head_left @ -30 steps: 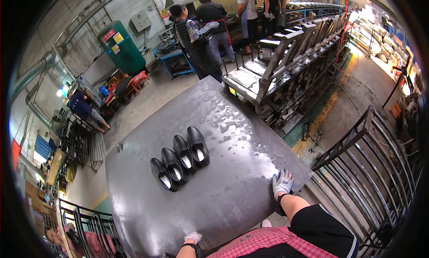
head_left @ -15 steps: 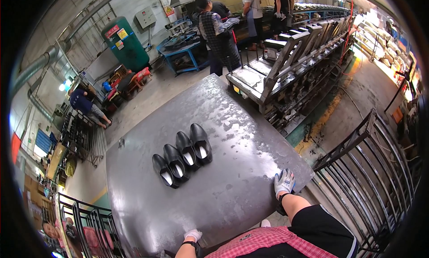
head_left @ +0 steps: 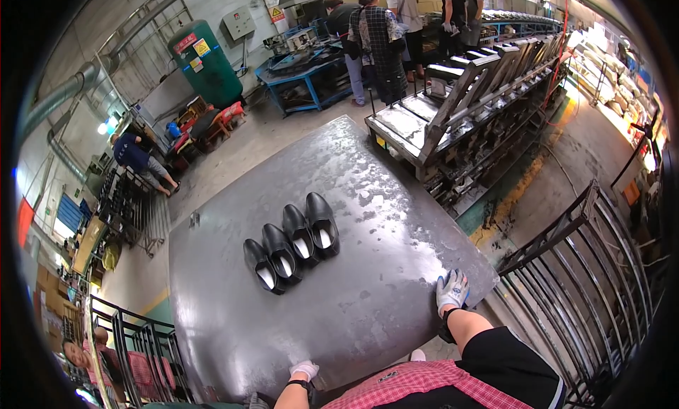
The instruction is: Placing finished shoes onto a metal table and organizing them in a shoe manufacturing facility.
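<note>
A row of several black slip-on shoes (head_left: 295, 221) with pale insoles stands on the dark grey metal tabletop (head_left: 233, 331), toes pointing away from me. My right hand (head_left: 453, 290), in a white and grey work glove, lies flat near the table's right corner with its fingers stretched out and nothing in it. At the near edge rests my left hand (head_left: 304, 369) in a pale glove; its fingers are too foreshortened to make out. Both hands are well apart from the shoes.
Black metal racks stand at right (head_left: 566, 281) and lower left (head_left: 141, 345). Beyond the table runs a long machine line with slanted frames (head_left: 467, 98). Several people work at the back near a blue-framed table (head_left: 308, 90); a green tank (head_left: 205, 62) stands behind.
My view has shifted slightly. In the background, the person in the checked apron has turned and moved right, revealing another person beside them. My hands and the shoes stay in place.
</note>
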`<act>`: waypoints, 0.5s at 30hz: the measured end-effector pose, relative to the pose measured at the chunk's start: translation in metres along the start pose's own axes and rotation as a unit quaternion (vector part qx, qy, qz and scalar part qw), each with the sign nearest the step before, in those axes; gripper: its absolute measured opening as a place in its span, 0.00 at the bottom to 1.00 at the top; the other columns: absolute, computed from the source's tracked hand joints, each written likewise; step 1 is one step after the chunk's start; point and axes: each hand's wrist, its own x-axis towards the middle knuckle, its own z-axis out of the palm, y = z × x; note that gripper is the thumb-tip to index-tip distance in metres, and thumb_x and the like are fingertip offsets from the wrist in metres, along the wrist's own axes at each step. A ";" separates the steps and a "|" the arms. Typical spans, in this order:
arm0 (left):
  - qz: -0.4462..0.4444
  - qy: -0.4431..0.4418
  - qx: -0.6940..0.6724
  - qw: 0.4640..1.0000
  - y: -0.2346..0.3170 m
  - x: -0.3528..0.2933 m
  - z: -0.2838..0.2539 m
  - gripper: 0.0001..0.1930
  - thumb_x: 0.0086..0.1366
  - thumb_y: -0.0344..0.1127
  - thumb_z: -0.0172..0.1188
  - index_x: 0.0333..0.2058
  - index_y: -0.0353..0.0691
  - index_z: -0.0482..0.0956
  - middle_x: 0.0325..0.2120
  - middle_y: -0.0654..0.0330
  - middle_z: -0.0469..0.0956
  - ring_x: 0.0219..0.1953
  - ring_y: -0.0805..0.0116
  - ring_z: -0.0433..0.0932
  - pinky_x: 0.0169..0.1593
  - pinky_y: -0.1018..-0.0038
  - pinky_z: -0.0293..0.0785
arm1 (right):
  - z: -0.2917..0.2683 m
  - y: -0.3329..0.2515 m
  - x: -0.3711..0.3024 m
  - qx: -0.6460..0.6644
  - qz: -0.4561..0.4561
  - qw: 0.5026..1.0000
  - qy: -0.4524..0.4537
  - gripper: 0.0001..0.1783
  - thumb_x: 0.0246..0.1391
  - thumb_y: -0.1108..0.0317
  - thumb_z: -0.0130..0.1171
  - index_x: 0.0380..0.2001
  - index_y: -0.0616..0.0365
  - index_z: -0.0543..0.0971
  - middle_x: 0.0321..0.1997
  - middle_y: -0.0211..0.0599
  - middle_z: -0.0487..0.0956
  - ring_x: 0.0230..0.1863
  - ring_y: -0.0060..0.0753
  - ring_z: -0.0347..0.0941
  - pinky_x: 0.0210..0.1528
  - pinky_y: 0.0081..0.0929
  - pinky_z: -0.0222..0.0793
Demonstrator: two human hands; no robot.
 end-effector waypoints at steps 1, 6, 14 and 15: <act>-0.001 0.000 -0.002 1.000 -0.002 0.001 0.002 0.28 0.66 0.57 0.46 0.58 0.51 0.78 0.60 0.60 0.75 0.64 0.57 0.72 0.63 0.59 0.66 | 0.000 -0.002 0.000 0.001 -0.002 1.000 -0.001 0.31 0.62 0.48 0.52 0.61 0.59 0.71 0.70 0.48 0.64 0.70 0.54 0.58 0.73 0.47 0.48; -0.003 0.006 -0.003 1.000 -0.003 0.005 0.003 0.28 0.66 0.58 0.46 0.58 0.52 0.77 0.60 0.61 0.75 0.64 0.58 0.72 0.63 0.57 0.65 | 0.001 -0.001 0.001 -0.004 0.002 1.000 -0.005 0.31 0.62 0.48 0.52 0.61 0.58 0.71 0.70 0.47 0.64 0.71 0.53 0.57 0.73 0.47 0.48; -0.002 0.000 -0.005 1.000 -0.004 0.004 0.003 0.29 0.65 0.58 0.47 0.59 0.51 0.77 0.61 0.60 0.74 0.64 0.57 0.71 0.64 0.57 0.64 | 0.006 0.002 0.003 -0.008 0.003 1.000 -0.010 0.33 0.62 0.46 0.51 0.62 0.57 0.70 0.71 0.45 0.64 0.72 0.51 0.56 0.74 0.46 0.46; -0.005 -0.004 -0.004 1.000 -0.003 0.003 0.001 0.29 0.65 0.58 0.47 0.59 0.51 0.77 0.61 0.60 0.74 0.64 0.57 0.71 0.64 0.56 0.64 | 0.007 0.003 0.003 -0.016 0.005 1.000 -0.018 0.34 0.62 0.45 0.50 0.63 0.56 0.69 0.72 0.44 0.63 0.72 0.50 0.56 0.75 0.46 0.45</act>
